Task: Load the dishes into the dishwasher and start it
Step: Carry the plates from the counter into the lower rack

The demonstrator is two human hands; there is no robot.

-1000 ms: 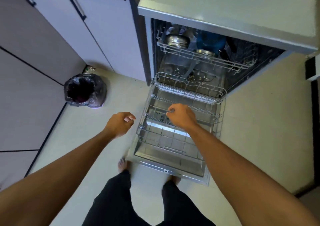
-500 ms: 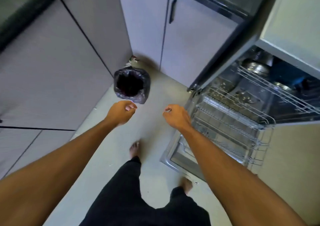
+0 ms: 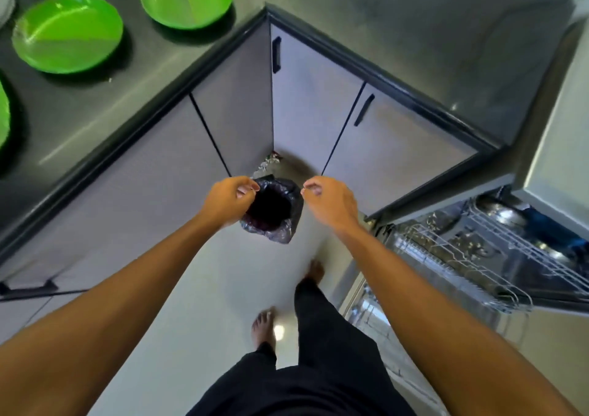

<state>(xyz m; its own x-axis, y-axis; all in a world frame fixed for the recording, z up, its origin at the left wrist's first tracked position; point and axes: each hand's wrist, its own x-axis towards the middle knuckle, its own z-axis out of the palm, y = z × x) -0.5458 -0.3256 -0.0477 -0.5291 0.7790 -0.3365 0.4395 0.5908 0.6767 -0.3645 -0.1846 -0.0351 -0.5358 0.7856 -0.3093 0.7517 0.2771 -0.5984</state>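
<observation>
head | green plates [image 3: 67, 33] on counter [image 3: 134, 97], well apart from empty fingers [image 3: 251, 187]

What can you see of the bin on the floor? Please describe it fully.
The bin is small and round, lined with a dark, glossy plastic bag whose crumpled edge folds over the rim. Its mouth is open and its inside looks black; no contents can be made out. It stands upright on the pale floor, in the corner where two runs of grey cabinets meet. Nothing visibly touches it; the left hand overlaps it only in the view.

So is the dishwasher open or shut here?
Open. The dishwasher has its door dropped flat and a wire rack pulled out over it.
</observation>
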